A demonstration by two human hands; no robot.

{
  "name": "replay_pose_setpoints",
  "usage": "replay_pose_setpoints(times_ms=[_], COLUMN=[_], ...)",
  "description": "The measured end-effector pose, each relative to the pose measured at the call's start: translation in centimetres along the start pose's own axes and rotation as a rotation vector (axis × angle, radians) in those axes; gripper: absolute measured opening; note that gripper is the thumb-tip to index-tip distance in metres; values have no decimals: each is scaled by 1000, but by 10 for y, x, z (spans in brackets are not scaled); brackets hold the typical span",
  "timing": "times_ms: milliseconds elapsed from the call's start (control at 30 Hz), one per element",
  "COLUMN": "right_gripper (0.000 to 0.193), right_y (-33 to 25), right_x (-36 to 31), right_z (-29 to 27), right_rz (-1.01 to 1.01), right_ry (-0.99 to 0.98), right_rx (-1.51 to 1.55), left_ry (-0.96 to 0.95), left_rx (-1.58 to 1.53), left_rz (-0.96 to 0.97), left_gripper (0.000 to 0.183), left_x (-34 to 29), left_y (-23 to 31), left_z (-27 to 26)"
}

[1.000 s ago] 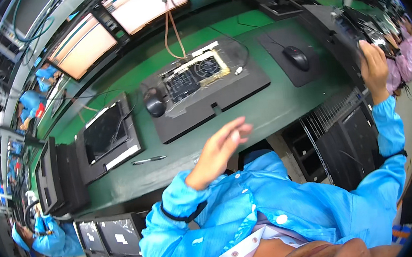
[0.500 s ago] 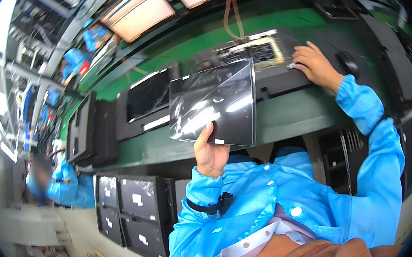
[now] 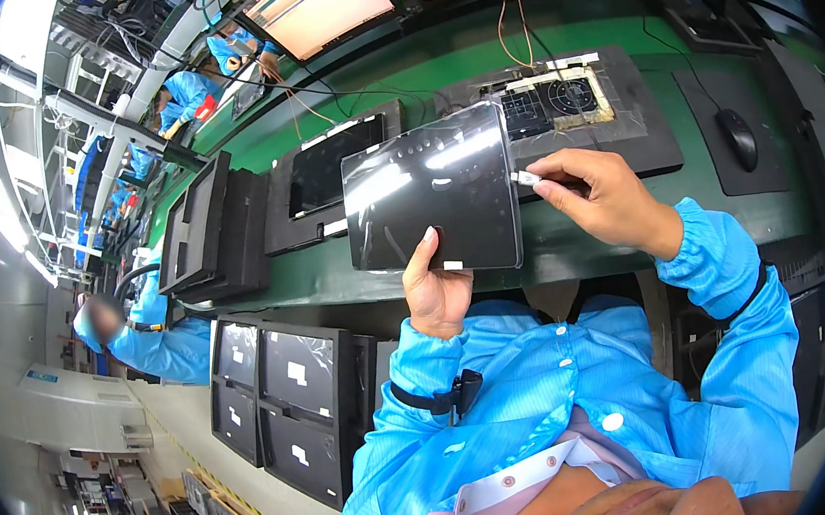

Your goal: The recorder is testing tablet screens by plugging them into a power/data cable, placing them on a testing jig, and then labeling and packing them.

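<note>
My left hand (image 3: 438,290) grips a black tablet (image 3: 436,190) by its near edge, thumb lying on the glossy screen. The tablet is tilted, reflects the ceiling lights and seems covered by clear film. My right hand (image 3: 607,199) pinches a white cable plug (image 3: 527,178) between thumb and fingers. The plug's tip is at the tablet's right edge; whether it sits inside a port I cannot tell. Behind the tablet lies a black foam pad (image 3: 635,123) with a framed test pattern (image 3: 571,95) on it.
Another tablet (image 3: 334,165) rests in a foam holder to the left, beside stacked black trays (image 3: 218,228). A mouse (image 3: 739,140) lies on a dark mat at right. Two monitors (image 3: 318,11) stand behind the green bench (image 3: 564,264). Black bins (image 3: 294,370) are below left; co-workers sit further left.
My right hand has come from the foam pad toward me and left, bringing the plug to the tablet's right edge. The tablet stays in my left hand, turned slightly. The view has shifted.
</note>
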State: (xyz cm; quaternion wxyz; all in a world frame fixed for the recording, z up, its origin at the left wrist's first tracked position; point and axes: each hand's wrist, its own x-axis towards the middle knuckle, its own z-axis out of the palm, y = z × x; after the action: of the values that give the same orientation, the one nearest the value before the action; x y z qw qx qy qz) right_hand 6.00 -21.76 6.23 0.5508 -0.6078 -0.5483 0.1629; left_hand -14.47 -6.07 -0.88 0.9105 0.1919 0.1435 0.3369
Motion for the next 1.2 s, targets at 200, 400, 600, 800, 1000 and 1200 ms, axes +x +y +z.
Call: replay_pose_setpoints(times_ms=[200,400,600,800,1000,1200], right_gripper=[16,14,37,67,62,59], right_y=[-3,6,29,67,117,139], right_x=[1,2,-4,-9,12,16], right_z=[-16,-65,-139,-175,-180,-165], right_rz=[-28,73,70,97,-46,-218], right_ry=[-127,-357,-166,-244,-194,-178], right_rx=[-121,-260,-596,-739,-767,-874], left_ry=[21,-85,-102,-27,-129,-233], left_rx=[113,230,142,140,107,521], left_rz=[-12,-69,-213,-216,-308,-819], left_gripper=[20,25,29,21,33,45], left_x=[-1,10,54,114,145,113], left_y=[-5,-32,-131,-186,-181,-124], left_z=[3,24,76,95,80,82])
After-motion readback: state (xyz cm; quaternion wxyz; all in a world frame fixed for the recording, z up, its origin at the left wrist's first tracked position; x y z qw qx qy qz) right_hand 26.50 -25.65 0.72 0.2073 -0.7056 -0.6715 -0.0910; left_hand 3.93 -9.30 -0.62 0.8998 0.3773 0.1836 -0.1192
